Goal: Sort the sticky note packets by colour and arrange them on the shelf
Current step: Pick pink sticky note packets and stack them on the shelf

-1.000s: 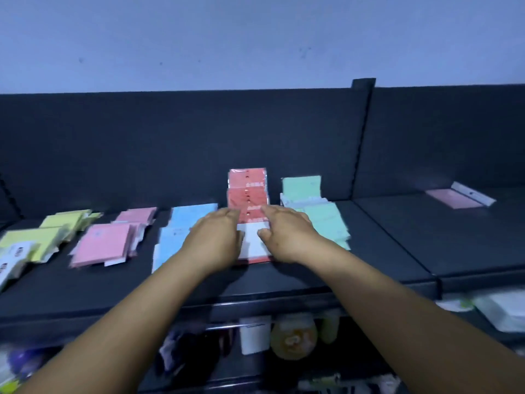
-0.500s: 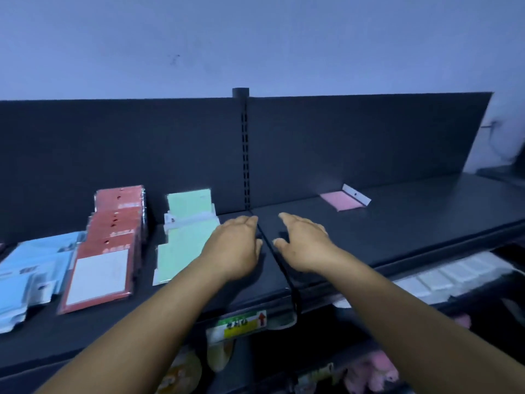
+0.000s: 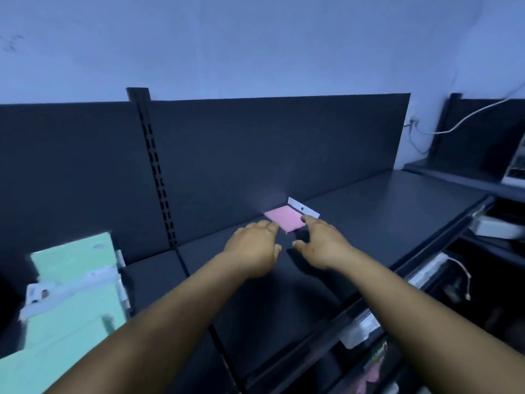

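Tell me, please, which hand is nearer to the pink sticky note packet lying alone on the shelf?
The right hand: its fingertips reach the pink packet at its right edge. The left hand is just short of the packet's left corner. Neither grips it.

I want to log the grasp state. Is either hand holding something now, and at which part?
Nothing is held. The right hand reaches with straight fingers to the near right edge of the pink packet; contact cannot be told. The left hand is open beside it.
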{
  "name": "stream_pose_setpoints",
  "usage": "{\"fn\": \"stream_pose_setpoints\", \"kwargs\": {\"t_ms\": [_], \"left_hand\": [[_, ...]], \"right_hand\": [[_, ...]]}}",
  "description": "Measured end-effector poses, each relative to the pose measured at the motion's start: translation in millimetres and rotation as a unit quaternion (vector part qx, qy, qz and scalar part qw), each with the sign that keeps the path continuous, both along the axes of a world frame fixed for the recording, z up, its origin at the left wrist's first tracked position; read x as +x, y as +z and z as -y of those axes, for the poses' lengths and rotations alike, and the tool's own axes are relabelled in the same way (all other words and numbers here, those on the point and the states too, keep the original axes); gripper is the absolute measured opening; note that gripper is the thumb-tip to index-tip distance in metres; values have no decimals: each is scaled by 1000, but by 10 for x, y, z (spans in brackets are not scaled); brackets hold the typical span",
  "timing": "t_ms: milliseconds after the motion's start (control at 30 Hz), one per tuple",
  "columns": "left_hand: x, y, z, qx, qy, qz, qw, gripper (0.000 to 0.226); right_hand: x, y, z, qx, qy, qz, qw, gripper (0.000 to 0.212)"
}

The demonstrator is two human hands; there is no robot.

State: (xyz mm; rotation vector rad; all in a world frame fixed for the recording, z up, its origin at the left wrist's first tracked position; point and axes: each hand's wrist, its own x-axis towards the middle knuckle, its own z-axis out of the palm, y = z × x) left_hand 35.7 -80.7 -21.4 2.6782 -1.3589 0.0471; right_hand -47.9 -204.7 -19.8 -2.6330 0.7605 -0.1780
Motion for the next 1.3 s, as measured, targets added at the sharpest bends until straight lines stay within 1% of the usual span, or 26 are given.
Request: {"fn": "stream_pose_setpoints", "kwargs": {"t_ms": [100, 233, 367, 467, 533, 633, 700, 767, 800, 833, 900, 1000, 1033, 1067, 1133, 1167, 1233, 1300], "left_hand": [[122, -53, 220, 13, -11, -23, 1000, 56], [268, -107, 482, 25, -15, -46, 998, 54], [396, -173, 729, 42, 12, -72, 996, 41], [477, -225, 842, 66, 23, -85, 994, 47], [489, -245, 871, 75, 33, -87, 993, 52], [448, -271, 850, 66, 36, -65, 995, 52], [392, -275, 812, 60, 41, -64, 995, 49], [341, -255, 777, 61, 49, -67, 995, 46], [316, -241, 768, 63, 55, -67, 994, 45], [293, -226, 750, 64, 65, -65, 994, 45], [267, -203, 697, 65, 90, -59, 992, 46], [232, -239, 546, 58, 139, -60, 987, 49], [208, -253, 488, 54, 153, -66, 985, 50], [183, -266, 442, 50, 164, -72, 983, 50], [96, -280, 356, 45, 187, -83, 978, 50], [48, -279, 315, 42, 195, -87, 976, 49], [-35, -274, 250, 38, 206, -94, 973, 47], [-102, -282, 167, 36, 216, -99, 971, 47]], "right_hand": [[129, -87, 246, 30, -41, 4, 999, 72], [331, -181, 565, 58, -89, 24, 994, 84], [562, -271, 832, 80, -87, 12, 993, 86], [750, -300, 961, 81, -67, 1, 994, 84], [865, -306, 1040, 59, -51, 5, 997, 75], [987, -298, 1141, 33, -34, -9, 999, 56], [1048, -295, 1182, 59, -20, -18, 998, 40], [1085, -290, 1168, 80, -3, -3, 997, 18], [1095, -296, 1153, 75, 10, 10, 997, 8], [1106, -304, 1134, 72, 25, 26, 997, 5], [1130, -329, 1089, 78, 49, 56, 994, 12], [1160, -343, 997, 101, 87, 84, 988, 10], [1171, -348, 956, 113, 98, 77, 986, 6], [1171, -335, 911, 116, 110, 65, 985, 8], [1155, -305, 803, 107, 131, 20, 985, 27], [1152, -285, 750, 98, 140, -3, 985, 30], [1136, -232, 654, 90, 155, -35, 983, 30], [1104, -201, 550, 98, 163, -46, 981, 27]]}}
